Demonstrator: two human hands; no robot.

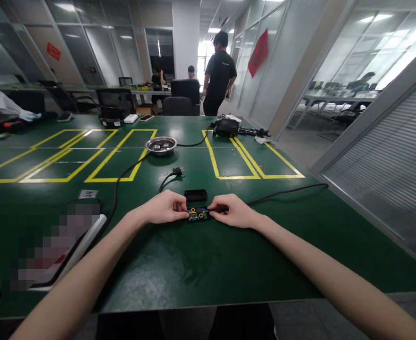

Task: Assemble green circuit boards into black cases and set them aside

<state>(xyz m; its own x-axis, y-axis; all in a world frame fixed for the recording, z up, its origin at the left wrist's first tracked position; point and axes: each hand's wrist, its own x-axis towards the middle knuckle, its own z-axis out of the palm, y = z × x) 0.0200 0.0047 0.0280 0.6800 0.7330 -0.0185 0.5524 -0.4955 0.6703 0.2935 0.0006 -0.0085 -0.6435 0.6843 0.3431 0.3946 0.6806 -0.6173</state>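
Note:
A small open black power adapter (pixel 197 214) with a circuit board and copper coils inside lies on the green table (pixel 179 264). My left hand (pixel 165 207) is closed on its left end, fingers pinched at the case edge. My right hand (pixel 233 211) is closed on its right end, where a black cable (pixel 286 191) leaves toward the right. Just behind it lies the black lid (pixel 195 194) of the case. A black mains plug (pixel 177 172) with its cord rests a little farther back.
A metal bowl (pixel 160 145) with small parts stands mid-table among yellow floor-tape rectangles (pixel 112 158). A black device with cables (pixel 226 127) sits at the far edge. A white flat object (pixel 83 245) lies at my left. A person in black (pixel 220 73) stands beyond the table; others sit farther off.

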